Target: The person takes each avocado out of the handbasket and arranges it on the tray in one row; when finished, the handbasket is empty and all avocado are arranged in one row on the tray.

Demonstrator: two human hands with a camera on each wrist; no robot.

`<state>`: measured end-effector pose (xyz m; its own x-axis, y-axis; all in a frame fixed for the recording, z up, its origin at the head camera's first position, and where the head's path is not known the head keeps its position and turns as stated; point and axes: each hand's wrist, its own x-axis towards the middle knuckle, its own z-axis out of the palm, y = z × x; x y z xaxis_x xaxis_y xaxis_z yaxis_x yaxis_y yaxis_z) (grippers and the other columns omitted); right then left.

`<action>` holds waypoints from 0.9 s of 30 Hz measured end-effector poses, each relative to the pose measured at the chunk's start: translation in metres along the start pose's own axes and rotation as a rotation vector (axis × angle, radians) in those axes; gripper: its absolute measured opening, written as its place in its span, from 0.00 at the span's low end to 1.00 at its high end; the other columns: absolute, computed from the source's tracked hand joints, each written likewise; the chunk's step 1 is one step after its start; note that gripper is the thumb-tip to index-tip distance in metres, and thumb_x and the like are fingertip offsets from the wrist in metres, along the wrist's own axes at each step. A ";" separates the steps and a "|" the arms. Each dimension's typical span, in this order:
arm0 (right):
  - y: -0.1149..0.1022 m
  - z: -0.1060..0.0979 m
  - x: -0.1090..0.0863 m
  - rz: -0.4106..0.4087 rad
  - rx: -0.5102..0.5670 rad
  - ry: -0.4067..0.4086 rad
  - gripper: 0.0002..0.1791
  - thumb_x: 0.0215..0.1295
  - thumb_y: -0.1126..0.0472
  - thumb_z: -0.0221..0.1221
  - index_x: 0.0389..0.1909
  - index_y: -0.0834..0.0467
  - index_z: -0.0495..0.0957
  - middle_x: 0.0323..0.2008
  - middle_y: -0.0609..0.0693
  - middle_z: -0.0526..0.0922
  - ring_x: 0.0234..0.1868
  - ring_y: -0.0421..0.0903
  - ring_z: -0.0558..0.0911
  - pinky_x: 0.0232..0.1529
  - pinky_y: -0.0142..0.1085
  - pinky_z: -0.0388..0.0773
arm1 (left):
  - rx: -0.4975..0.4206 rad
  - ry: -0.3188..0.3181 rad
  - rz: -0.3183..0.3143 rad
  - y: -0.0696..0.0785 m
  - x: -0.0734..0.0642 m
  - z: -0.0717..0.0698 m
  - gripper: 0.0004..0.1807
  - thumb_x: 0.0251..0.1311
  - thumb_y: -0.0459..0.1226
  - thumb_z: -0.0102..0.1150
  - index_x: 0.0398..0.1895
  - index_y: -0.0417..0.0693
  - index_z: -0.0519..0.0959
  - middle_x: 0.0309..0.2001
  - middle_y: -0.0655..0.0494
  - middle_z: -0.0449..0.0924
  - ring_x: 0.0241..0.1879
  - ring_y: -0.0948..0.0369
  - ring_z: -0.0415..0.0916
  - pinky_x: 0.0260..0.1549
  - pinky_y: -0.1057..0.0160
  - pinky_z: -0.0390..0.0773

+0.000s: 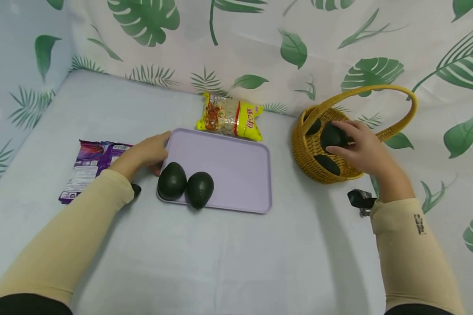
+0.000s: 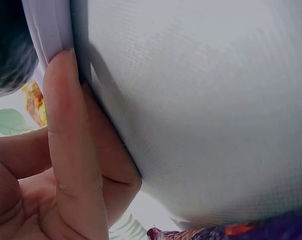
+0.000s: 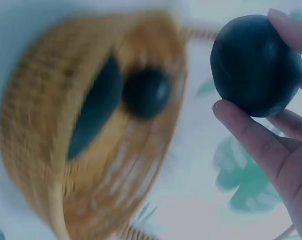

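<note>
My left hand (image 1: 151, 151) holds the lilac tray (image 1: 236, 173) at its left edge, with a finger (image 2: 70, 125) against the rim in the left wrist view. Two dark green avocados sit side by side at the tray's near left: one avocado (image 1: 172, 181) by the corner, another avocado (image 1: 199, 189) overlapping the near rim. At the right, my right hand (image 1: 360, 146) grips a dark avocado (image 3: 256, 65) between thumb and fingers, over the yellow wicker basket (image 1: 313, 168). Inside the basket lie another avocado (image 1: 327, 164) and a further dark one (image 1: 313, 127).
A yellow food packet (image 1: 230, 117) lies behind the tray, close to the leaf-print backdrop (image 1: 236, 48). Left of the tray, a purple packet (image 1: 90, 168) is partly covered by my left forearm. The basket's tall handle (image 1: 407, 109) arches up at the back right.
</note>
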<state>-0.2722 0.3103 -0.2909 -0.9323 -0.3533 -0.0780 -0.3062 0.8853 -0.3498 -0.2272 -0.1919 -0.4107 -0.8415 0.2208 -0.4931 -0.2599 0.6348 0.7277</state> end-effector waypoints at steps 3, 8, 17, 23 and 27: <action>-0.022 0.014 -0.008 -0.095 0.042 0.044 0.39 0.63 0.55 0.66 0.74 0.54 0.63 0.66 0.62 0.63 0.56 0.63 0.74 0.52 0.55 0.80 | -0.001 -0.002 -0.003 -0.002 0.001 0.000 0.43 0.63 0.24 0.38 0.79 0.41 0.33 0.43 0.34 0.69 0.28 0.53 0.75 0.24 0.58 0.86; -0.049 0.047 -0.019 -0.272 0.121 0.101 0.38 0.58 0.66 0.70 0.70 0.57 0.68 0.64 0.59 0.66 0.59 0.57 0.73 0.51 0.30 0.82 | -0.012 -0.006 0.000 -0.003 0.004 0.001 0.43 0.64 0.24 0.38 0.79 0.42 0.33 0.42 0.34 0.69 0.27 0.53 0.75 0.23 0.58 0.87; -0.092 0.114 -0.026 -0.359 0.279 0.065 0.39 0.57 0.64 0.70 0.70 0.55 0.68 0.66 0.56 0.66 0.59 0.54 0.75 0.49 0.47 0.85 | 0.007 0.005 0.026 -0.002 0.005 -0.002 0.43 0.63 0.24 0.38 0.79 0.41 0.33 0.43 0.34 0.69 0.26 0.53 0.75 0.22 0.58 0.86; -0.122 0.157 -0.030 -0.333 0.370 -0.022 0.39 0.59 0.61 0.70 0.72 0.53 0.66 0.67 0.54 0.65 0.61 0.53 0.74 0.50 0.44 0.85 | 0.018 0.003 0.019 -0.004 0.006 -0.001 0.43 0.63 0.24 0.37 0.79 0.41 0.33 0.45 0.33 0.68 0.23 0.54 0.75 0.22 0.58 0.86; -0.142 0.178 -0.035 -0.298 0.371 -0.046 0.38 0.61 0.57 0.69 0.72 0.53 0.66 0.67 0.55 0.64 0.61 0.53 0.74 0.51 0.41 0.84 | 0.017 0.002 0.021 -0.004 0.005 0.000 0.43 0.63 0.24 0.38 0.79 0.41 0.33 0.46 0.33 0.68 0.24 0.54 0.75 0.22 0.58 0.86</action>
<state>-0.1617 0.1433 -0.4042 -0.8024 -0.5956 0.0378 -0.4614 0.5789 -0.6723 -0.2303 -0.1934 -0.4164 -0.8475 0.2330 -0.4768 -0.2340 0.6423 0.7298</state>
